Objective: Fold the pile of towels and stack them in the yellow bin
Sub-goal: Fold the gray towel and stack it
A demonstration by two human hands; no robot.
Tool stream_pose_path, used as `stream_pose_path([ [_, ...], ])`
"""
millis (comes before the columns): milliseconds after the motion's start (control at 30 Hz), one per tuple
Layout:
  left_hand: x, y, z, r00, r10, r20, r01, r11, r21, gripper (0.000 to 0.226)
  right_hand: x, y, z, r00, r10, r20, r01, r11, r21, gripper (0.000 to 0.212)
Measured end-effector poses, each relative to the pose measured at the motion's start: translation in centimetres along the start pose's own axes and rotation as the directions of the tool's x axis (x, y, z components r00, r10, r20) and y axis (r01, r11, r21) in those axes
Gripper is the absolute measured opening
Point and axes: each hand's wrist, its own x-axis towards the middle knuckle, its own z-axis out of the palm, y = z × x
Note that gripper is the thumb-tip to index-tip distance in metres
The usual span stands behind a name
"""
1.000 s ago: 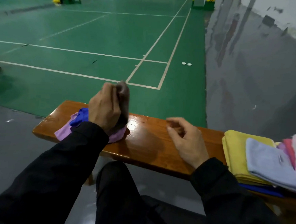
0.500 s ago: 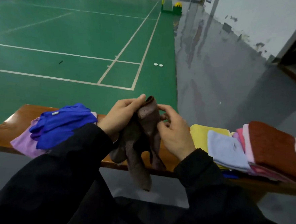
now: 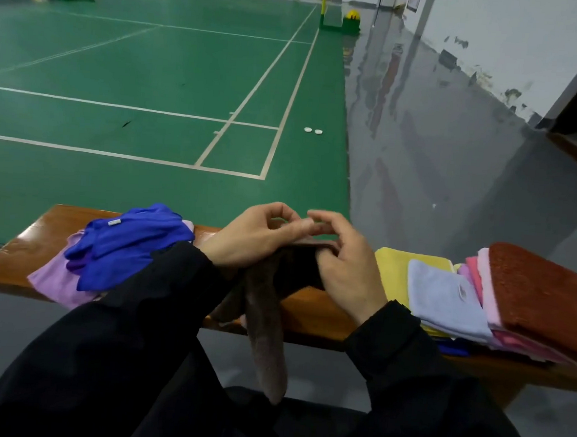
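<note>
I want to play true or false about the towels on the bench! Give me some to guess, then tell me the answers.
1. Both hands hold the brown towel. True: the left hand and right hand grip its top edge while the rest hangs down in front of the bench.
2. The blue towel is neatly folded. False: it lies crumpled on a purple towel.
3. The folded towels sit to the person's right. True.
4. The rust-red towel is at the bottom of the stack. False: it lies on top.
5. A yellow bin holds the folded towels. False: no bin shows; they rest on the bench.
</note>
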Motion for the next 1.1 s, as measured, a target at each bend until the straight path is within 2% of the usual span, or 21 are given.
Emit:
stream_pose_path([
  [67,0.0,-0.1,-1.2,0.996,0.001,0.089,-0.026,0.962,0.272,0.049,0.5,0.0,-0.9,0.998,-0.038,-0.057,0.027,0.985,-0.172,0.038],
  [133,-0.2,-0.6,-2.5,0.993,0.016,0.114,-0.083,0.784,0.615,0.042,1.2,0.3,-1.7,0.995,-0.058,-0.082,0.036,0.968,-0.247,0.034],
  [200,-0.2,-1.7,-3.7,0.99,0.133,0.057,-0.126,0.609,0.783,0.027,2.0,0.7,-2.7,0.991,-0.076,-0.11,0.039,0.95,-0.31,0.032],
  [267,0.1,-3.1,-5.1,0.972,0.229,-0.047,-0.1,0.587,0.804,0.014,3.4,1.4,-3.8,0.986,-0.091,-0.142,0.032,0.928,-0.372,0.028],
  [333,1.1,-3.8,-6.4,0.94,0.299,-0.165,-0.062,0.624,0.779,0.014,5.3,1.5,-4.9,0.981,-0.108,-0.164,0.024,0.894,-0.447,0.025],
  [433,3.0,-2.7,-7.8,0.85,0.433,-0.301,-0.076,0.666,0.742,0.017,8.3,0.9,-6.5,0.965,-0.162,-0.205,0.033,0.853,-0.521,0.022],
  [567,3.4,0.6,-8.6,0.668,0.643,-0.374,-0.182,0.628,0.756,0.019,10.1,-0.3,-8.5,0.911,-0.295,-0.29,0.128,0.868,-0.48,0.02],
  [600,2.9,1.0,-8.6,0.637,0.678,-0.366,-0.201,0.605,0.77,0.019,9.9,-0.3,-8.7,0.905,-0.319,-0.281,0.164,0.871,-0.463,0.019],
  [667,1.5,0.4,-8.5,0.62,0.71,-0.334,-0.229,0.571,0.788,0.018,8.9,0.4,-8.6,0.916,-0.337,-0.219,0.215,0.872,-0.44,0.016],
  [767,-1.2,-3.8,-7.6,0.653,0.712,-0.26,-0.254,0.529,0.81,0.02,5.8,3.5,-7.4,0.957,-0.278,-0.086,0.214,0.873,-0.437,0.013],
  [867,-3.6,-11.2,-5.9,0.819,0.564,-0.107,-0.212,0.47,0.857,0.022,1.8,8.7,-5.3,0.982,-0.113,0.152,0.18,0.811,-0.557,0.012],
  [933,-5.0,-16.1,-4.9,0.925,0.379,-0.009,-0.199,0.505,0.84,0.026,-0.3,11.9,-3.8,0.935,0.07,0.349,0.2,0.707,-0.678,0.015],
  [967,-5.6,-18.0,-4.5,0.956,0.293,0.028,-0.186,0.528,0.829,0.029,-1.1,13.0,-3.2,0.892,0.144,0.428,0.245,0.641,-0.727,0.017],
  [1033,-6.4,-20.4,-3.9,0.98,0.189,0.058,-0.153,0.543,0.826,0.035,-1.8,14.6,-2.2,0.821,0.223,0.526,0.34,0.548,-0.764,0.021],
  [1100,-6.5,-21.0,-3.5,0.987,0.153,0.043,-0.121,0.547,0.828,0.037,-1.7,15.2,-1.9,0.793,0.263,0.55,0.356,0.532,-0.768,0.022],
])
